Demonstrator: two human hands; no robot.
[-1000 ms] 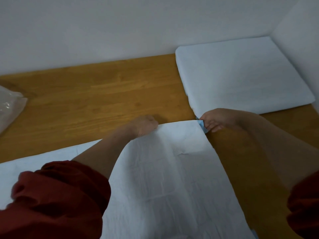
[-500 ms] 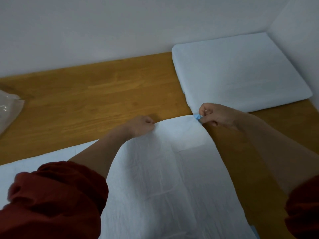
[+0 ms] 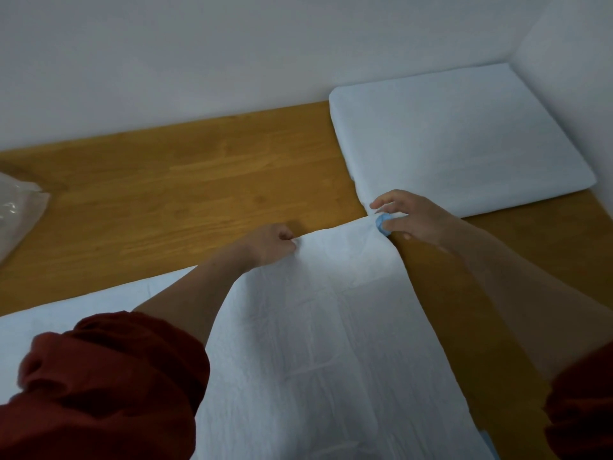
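A large pale blue-white sheet lies spread over the wooden table, reaching toward me. My left hand grips the sheet's far edge with curled fingers. My right hand pinches the sheet's far right corner, where a brighter blue underside shows; its upper fingers are spread. Between the two hands the far edge is raised off the table. Both forearms are bare, with red sleeves pushed up.
A thick stack of folded white sheets sits at the back right, against the wall corner, just beyond my right hand. A clear plastic bag lies at the left edge. A white wall backs the table.
My right hand has lifted the corner a little and moved it slightly toward the stack, its fingers spreading. The left hand keeps its grip on the far edge.
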